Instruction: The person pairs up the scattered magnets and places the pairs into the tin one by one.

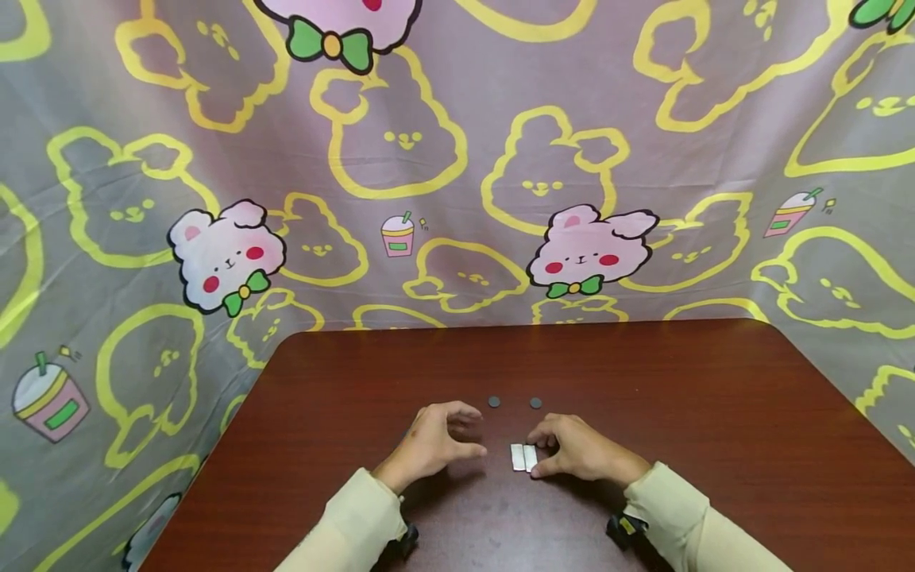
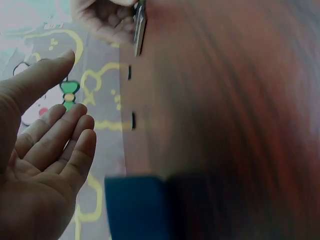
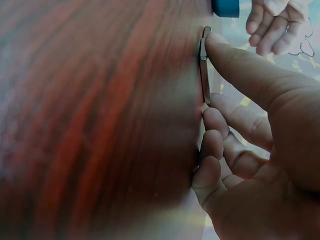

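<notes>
A small, flat white piece (image 1: pixel 524 457) with a dark line down its middle, like two narrow panels side by side, lies on the brown table. My right hand (image 1: pixel 582 449) grips its right-hand panel, thumb at the near end and forefinger at the far end. Seen edge-on in the right wrist view, the flat piece (image 3: pixel 205 75) is thin and touches the thumb. To the left, my left hand (image 1: pixel 436 445) hovers with relaxed, spread fingers and holds nothing. Two small dark discs, a left one (image 1: pixel 494 402) and a right one (image 1: pixel 536 403), lie beyond the hands.
The brown table (image 1: pixel 343 381) has rounded far corners. Behind it and along both sides hangs a patterned cloth (image 1: pixel 457 159) with cartoon animals. A black wrist device (image 1: pixel 625 528) sits under the right cuff. A blurred blue block (image 2: pixel 137 207) shows low in the left wrist view.
</notes>
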`<control>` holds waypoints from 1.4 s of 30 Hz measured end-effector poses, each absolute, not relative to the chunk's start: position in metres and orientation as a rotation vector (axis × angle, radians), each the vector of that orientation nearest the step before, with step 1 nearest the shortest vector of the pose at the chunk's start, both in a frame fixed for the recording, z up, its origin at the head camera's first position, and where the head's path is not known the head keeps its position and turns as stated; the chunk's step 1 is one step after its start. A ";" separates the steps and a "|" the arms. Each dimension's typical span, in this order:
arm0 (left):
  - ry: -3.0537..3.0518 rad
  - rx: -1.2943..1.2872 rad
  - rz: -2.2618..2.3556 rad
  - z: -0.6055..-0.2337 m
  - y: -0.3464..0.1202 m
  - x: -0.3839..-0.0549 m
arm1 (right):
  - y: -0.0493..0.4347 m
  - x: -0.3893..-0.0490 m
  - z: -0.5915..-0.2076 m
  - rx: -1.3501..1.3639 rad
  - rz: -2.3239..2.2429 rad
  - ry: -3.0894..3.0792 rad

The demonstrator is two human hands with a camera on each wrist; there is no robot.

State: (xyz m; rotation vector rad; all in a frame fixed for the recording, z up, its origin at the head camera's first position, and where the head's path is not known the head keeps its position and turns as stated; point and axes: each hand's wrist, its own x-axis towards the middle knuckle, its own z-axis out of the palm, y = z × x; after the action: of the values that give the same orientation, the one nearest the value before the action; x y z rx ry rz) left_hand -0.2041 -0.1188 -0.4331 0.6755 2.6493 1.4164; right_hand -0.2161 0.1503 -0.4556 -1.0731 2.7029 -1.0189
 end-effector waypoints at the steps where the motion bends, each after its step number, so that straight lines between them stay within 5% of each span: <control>1: 2.653 0.672 1.420 -0.432 -0.122 -0.204 | 0.150 -0.216 -0.455 -1.081 -1.015 2.706; 22: 2.810 0.506 1.475 -0.439 -0.184 -0.197 | 0.146 -0.216 -0.452 -1.014 -0.951 2.664; 42: 2.743 0.426 1.491 -0.447 -0.194 -0.198 | 0.143 -0.219 -0.446 -0.902 -1.061 2.537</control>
State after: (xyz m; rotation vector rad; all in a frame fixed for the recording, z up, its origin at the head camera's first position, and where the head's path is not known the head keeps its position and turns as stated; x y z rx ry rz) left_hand -0.1978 -0.1941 -0.4465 0.4264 2.7426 1.4911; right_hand -0.2195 0.1431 -0.4460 -0.9024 2.5372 -1.0613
